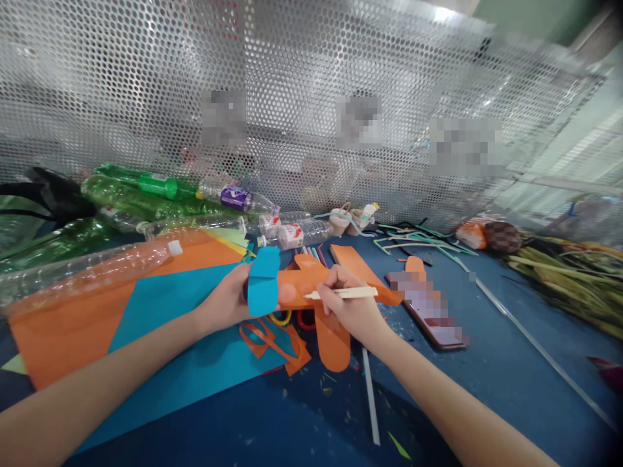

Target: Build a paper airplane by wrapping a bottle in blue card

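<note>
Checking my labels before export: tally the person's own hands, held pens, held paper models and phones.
Hands: 2 (left hand, right hand)
Held cream pen: 1
Held orange-and-blue paper model: 1
Phone: 1
Total: 5

A long orange paper body [293, 285] with rounded orange flaps [333, 344] is extending crosswise in mid-view, while a bright blue paper piece with rounded ends [264, 282] is standing across its left end. A slim cream-white pen [355, 293] is lying nearly level before it, tip pointing left.

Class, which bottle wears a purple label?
The clear bottle lying farthest back, right of the green bottles; no other bottle's visible label is purple.
</note>
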The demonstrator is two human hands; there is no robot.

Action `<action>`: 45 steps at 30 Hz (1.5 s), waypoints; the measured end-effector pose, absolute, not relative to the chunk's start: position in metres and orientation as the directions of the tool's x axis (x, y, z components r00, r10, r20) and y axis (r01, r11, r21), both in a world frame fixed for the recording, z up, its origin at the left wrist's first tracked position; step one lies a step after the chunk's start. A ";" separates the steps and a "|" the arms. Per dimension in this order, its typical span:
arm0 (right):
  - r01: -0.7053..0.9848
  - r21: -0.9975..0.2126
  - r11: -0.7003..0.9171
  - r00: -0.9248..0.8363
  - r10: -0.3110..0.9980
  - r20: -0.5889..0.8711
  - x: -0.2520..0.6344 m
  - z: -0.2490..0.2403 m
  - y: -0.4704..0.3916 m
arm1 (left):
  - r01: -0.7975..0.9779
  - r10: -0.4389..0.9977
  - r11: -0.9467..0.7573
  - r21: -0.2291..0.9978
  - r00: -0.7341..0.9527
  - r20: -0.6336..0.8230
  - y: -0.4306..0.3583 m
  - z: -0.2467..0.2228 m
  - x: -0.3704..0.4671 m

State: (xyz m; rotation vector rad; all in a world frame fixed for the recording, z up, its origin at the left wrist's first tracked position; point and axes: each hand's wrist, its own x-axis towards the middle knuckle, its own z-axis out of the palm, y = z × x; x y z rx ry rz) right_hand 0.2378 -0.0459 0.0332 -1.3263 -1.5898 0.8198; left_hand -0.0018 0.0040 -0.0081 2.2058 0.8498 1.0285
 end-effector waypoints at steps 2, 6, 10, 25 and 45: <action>0.427 -0.882 0.201 -0.029 0.978 0.208 0.238 0.033 -0.046 | 0.309 0.733 -0.648 0.697 0.501 0.460 0.005 -0.010 -0.002; 0.421 -0.882 0.210 -0.032 0.976 0.217 0.237 0.034 -0.047 | 0.314 0.739 -0.642 0.699 0.495 0.456 0.006 -0.013 -0.003; 0.429 -0.879 0.209 -0.029 0.976 0.218 0.238 0.033 -0.047 | 0.304 0.739 -0.638 0.708 0.500 0.451 0.006 -0.014 -0.003; 0.413 -0.883 0.222 -0.014 0.971 0.238 0.239 0.034 -0.047 | 0.307 0.751 -0.618 0.724 0.501 0.429 0.005 -0.012 -0.002; 0.398 -0.888 0.231 0.029 0.964 0.264 0.241 0.035 -0.045 | 0.326 0.764 -0.605 0.727 0.494 0.414 0.006 -0.017 -0.004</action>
